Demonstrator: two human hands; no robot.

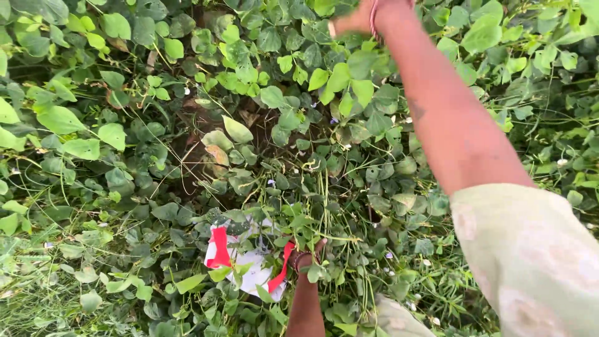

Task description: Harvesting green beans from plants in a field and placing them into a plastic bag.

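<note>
A dense bed of green leafy vines point(187, 93) is seen from above, filling the view to every edge. The one gap in the cover is a patch of bare brown stems and soil point(206, 134) just above a white bag with red handles point(249, 265); elsewhere the leaves overlap closely, and little open room is left around the bag.

The bag lies low in the picture, partly covered by leaves, with its mouth turned upward. The left hand point(307, 257) is found at the bag's right rim, touching the red handle point(282, 265) there. The fingers are curled around a bundle of thin green bean pods and stems point(324, 212) that rises from the hand toward the upper part of the vines. The hand is largely hidden by leaves, so the tightness of its hold cannot be judged.

The right hand point(359, 17) is stretched far above the bag, at the top edge of the view, with a red bangle point(374, 19) at the wrist. Only part of it is shown, cut off by the frame; whether it is released or clenched cannot be told. A pale green sleeve point(530, 256) covers the upper arm, to the right of the bag.
</note>
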